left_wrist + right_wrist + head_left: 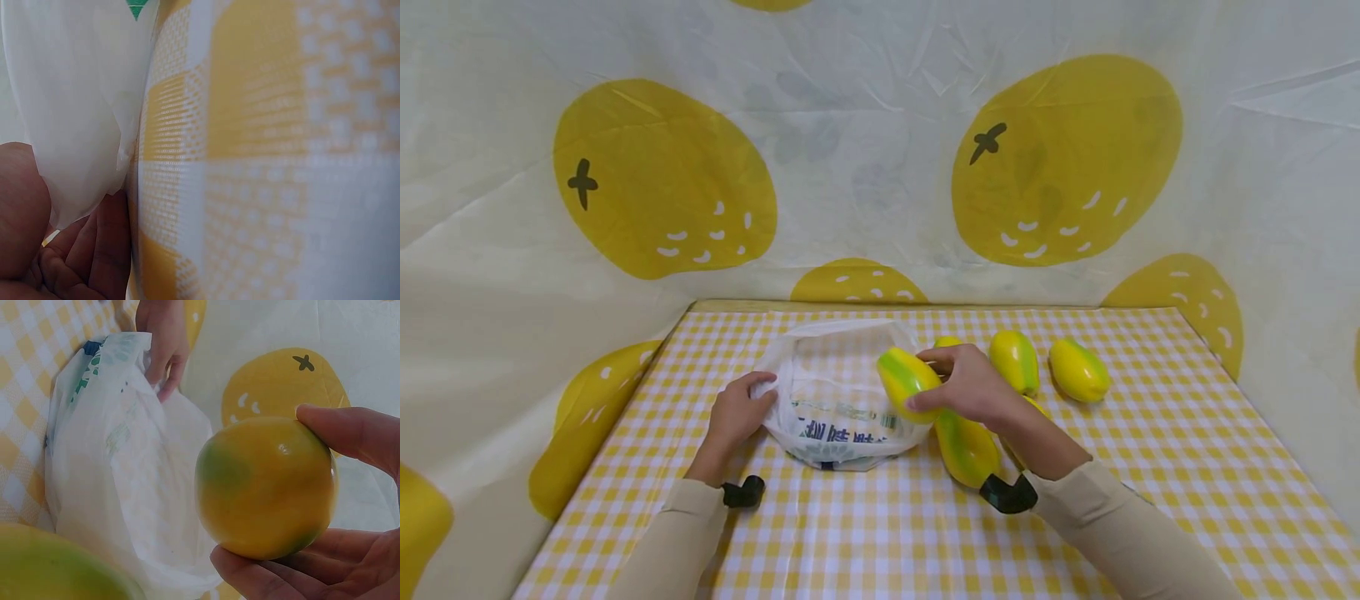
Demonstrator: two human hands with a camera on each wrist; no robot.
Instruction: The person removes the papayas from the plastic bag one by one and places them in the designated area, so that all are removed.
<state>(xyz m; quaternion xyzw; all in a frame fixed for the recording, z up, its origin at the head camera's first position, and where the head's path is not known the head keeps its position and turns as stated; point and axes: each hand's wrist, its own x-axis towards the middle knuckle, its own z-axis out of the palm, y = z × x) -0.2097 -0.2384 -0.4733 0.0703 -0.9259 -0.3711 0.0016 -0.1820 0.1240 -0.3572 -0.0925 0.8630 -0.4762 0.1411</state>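
A white plastic bag point(842, 454) with dark printing lies on the table, its wide mouth open. At its left rim, my left hand point(739, 415) pinches the bag's edge; in the left wrist view the bag's film point(75, 112) runs down between thumb and fingers. My right hand point(966, 383) grips a yellow-and-green papaya point(904, 379) over the bag's right rim. The right wrist view shows that papaya point(265, 487) end-on, held between thumb and fingertips. Just below the right hand lies another papaya point(967, 450), close beside the bag.
More papayas rest to the right: one standing behind the right hand point(1015, 362), another farther right point(1078, 369), others partly hidden by the hand and forearm. The checked tablecloth point(850, 542) covers the table. A fruit-printed curtain point(865, 167) hangs behind its far edge.
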